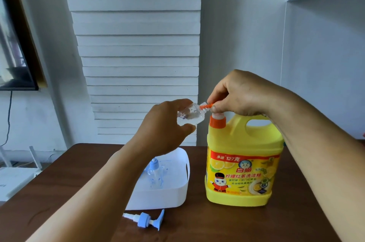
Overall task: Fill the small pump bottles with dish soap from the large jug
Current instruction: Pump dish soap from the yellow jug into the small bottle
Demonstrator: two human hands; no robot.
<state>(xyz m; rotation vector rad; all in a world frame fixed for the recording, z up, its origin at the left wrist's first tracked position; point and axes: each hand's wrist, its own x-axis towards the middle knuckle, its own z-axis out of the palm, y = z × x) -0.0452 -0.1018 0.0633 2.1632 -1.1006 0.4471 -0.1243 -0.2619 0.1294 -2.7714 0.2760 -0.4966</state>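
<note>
Below the left hand [167,123], which gripped one clear pump bottle [190,117], one more bottle [155,174] stood in the white tub [177,188]; one loose pump head [145,220] lay nearer. Right hand [239,93] pinched the yellow jug's [243,162] orange spout [206,106].

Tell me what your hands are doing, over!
Left hand holds clear small bottle tilted at jug's spout. Right hand grips orange pump nozzle atop yellow jug. Blue pump head lies on table. Nothing blocking.
</note>
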